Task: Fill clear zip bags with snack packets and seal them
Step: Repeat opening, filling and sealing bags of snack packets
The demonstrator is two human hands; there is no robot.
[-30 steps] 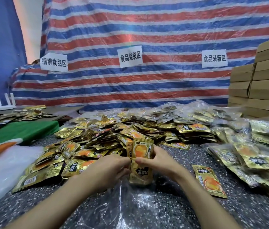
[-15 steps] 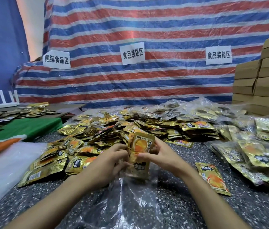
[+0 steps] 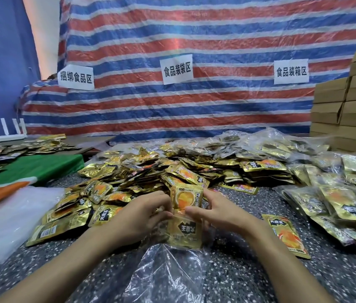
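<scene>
Near the front edge of the counter (image 3: 249, 281), the left hand (image 3: 137, 217) and right hand (image 3: 218, 213) pinch a stack of packets (image 3: 185, 206) between curled fingers, its lower end apparently inside a clear bag (image 3: 168, 272), not yet sealed. Filled bags (image 3: 336, 197) crowd the right edge; a big loose pile (image 3: 142, 171) mid-counter awaits bagging

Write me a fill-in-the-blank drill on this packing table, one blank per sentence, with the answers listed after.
1. The left hand and right hand hold an upright stack of ____ snack packets.
2. A ____ zip bag lies at the stack's lower end.
3. One loose packet lies on the table beside the ____ forearm.
4. The striped tarp carries ____ white signs.

Missing words: gold; clear; right; three.
</scene>
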